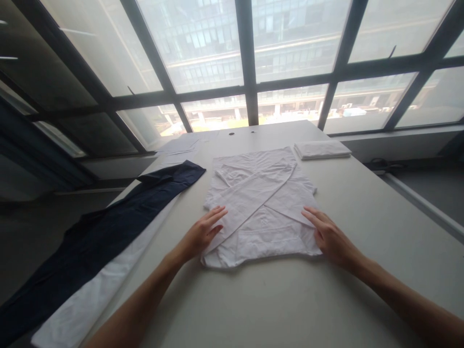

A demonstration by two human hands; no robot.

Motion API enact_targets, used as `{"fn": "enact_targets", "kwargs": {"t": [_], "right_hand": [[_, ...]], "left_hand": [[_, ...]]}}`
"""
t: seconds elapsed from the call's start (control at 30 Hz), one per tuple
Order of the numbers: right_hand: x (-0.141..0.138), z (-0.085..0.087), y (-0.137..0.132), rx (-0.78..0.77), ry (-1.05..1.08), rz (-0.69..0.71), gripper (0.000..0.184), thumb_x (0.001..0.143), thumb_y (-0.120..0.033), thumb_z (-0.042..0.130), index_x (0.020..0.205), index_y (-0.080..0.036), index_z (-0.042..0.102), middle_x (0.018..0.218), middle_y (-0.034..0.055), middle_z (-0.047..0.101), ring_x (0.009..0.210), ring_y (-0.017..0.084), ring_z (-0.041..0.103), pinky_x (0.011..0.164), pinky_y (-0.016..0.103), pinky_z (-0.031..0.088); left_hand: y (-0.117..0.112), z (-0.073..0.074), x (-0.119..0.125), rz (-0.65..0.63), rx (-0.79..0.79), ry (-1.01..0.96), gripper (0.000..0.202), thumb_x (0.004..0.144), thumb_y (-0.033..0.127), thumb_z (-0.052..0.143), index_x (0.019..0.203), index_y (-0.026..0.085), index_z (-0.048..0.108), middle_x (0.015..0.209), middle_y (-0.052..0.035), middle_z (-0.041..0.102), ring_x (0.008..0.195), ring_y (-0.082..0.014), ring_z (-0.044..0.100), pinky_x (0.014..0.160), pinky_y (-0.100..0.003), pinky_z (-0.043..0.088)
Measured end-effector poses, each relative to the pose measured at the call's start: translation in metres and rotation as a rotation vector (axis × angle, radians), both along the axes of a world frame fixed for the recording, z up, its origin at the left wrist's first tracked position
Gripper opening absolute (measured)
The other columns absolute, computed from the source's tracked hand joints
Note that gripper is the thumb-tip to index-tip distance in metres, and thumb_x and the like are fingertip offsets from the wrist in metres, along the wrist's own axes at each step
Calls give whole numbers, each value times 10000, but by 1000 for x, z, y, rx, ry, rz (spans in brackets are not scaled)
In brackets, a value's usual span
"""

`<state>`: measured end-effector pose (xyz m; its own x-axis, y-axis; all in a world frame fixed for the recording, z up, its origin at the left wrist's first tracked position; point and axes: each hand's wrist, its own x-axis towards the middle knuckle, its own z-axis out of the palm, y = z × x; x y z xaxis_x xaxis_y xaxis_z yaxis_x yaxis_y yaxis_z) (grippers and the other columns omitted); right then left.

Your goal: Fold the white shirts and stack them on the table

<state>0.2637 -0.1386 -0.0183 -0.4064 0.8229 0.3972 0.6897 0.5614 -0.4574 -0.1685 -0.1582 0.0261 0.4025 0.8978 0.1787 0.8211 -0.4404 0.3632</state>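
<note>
A white shirt (259, 203) lies flat on the grey table (290, 299), its sleeves folded inward and crossed over the body. My left hand (203, 233) rests flat on the shirt's near left edge, fingers stretched out. My right hand (328, 234) lies flat on the near right edge, fingers also extended. Neither hand grips the cloth.
A folded white garment (322, 149) sits at the table's far right. A dark navy garment (108, 227) drapes along the left edge over a white cloth (90, 299). More white cloth (179, 147) lies at the far left. Large windows (246, 63) stand behind the table.
</note>
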Motion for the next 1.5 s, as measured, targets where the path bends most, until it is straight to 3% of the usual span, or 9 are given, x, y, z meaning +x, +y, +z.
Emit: {"fn": "enact_targets", "kwargs": {"t": [0.13, 0.27, 0.43, 0.63, 0.87, 1.03, 1.17, 1.33, 1.5], "right_hand": [[5, -13, 3, -36, -66, -19, 658, 811, 4, 393, 1432, -142, 555, 1506, 169, 505, 1408, 292, 467, 1172, 524, 401], [6, -13, 4, -52, -69, -18, 668, 797, 6, 397, 1430, -133, 559, 1506, 163, 507, 1414, 285, 460, 1180, 510, 392], [1, 4, 1, -24, 70, -40, 610, 827, -31, 420, 1389, -188, 597, 1455, 113, 567, 1368, 256, 511, 1173, 477, 410], [20, 27, 16, 87, 309, -219, 383, 930, -166, 440, 1226, -199, 682, 1243, 102, 701, 1188, 253, 640, 1070, 454, 489], [52, 26, 35, 69, 401, -399, 311, 893, -197, 475, 1068, -197, 732, 1123, 114, 740, 1021, 267, 689, 846, 421, 575], [39, 26, 29, 83, 390, -284, 262, 903, -201, 498, 1023, -191, 731, 1100, 114, 730, 1049, 262, 674, 850, 411, 575], [25, 26, 19, 21, 346, -108, 223, 931, -199, 519, 1019, -206, 724, 1082, 95, 726, 1056, 251, 670, 954, 437, 542], [12, 29, 6, -65, 265, 111, 225, 959, -179, 514, 1065, -209, 710, 1073, 99, 724, 1040, 244, 671, 919, 409, 557], [-1, 47, -13, -58, 170, 349, 264, 978, -178, 515, 1171, -223, 689, 1128, 114, 722, 1081, 238, 657, 941, 406, 549]], "left_hand": [[0, -5, -17, -37, -109, 262, 660, 1019, 582, 421, 1577, 234, 368, 1661, -128, 244, 1534, -357, 183, 1202, -573, 267], [-1, -1, -18, -35, -88, 310, 637, 1041, 569, 364, 1590, 248, 336, 1680, -111, 179, 1548, -350, 108, 1215, -573, 226], [-5, 8, -2, -52, -5, 277, 578, 1065, 506, 343, 1598, 288, 307, 1687, -44, 192, 1558, -288, 111, 1248, -508, 187], [-9, -7, 5, -143, -59, 314, 592, 1038, 534, 418, 1588, 342, 314, 1675, -67, 204, 1540, -364, 147, 1203, -604, 230], [-4, -3, 5, -128, 25, 138, 481, 1045, 422, 448, 1509, 300, 485, 1613, -54, 383, 1518, -305, 274, 1224, -543, 268], [-5, 1, 9, -96, 23, 56, 457, 1053, 331, 412, 1498, 275, 495, 1573, -55, 452, 1485, -255, 360, 1224, -489, 309], [-4, -4, 5, -119, -49, 66, 432, 1026, 299, 459, 1444, 272, 564, 1558, -64, 472, 1459, -266, 407, 1191, -459, 382], [-4, -3, 5, -116, -31, 34, 399, 1023, 339, 479, 1396, 278, 608, 1520, -69, 518, 1423, -264, 460, 1183, -444, 405], [2, -3, 5, 74, 74, -38, 433, 1031, 420, 434, 1376, 227, 610, 1487, -90, 549, 1410, -267, 472, 1187, -479, 390]]}}
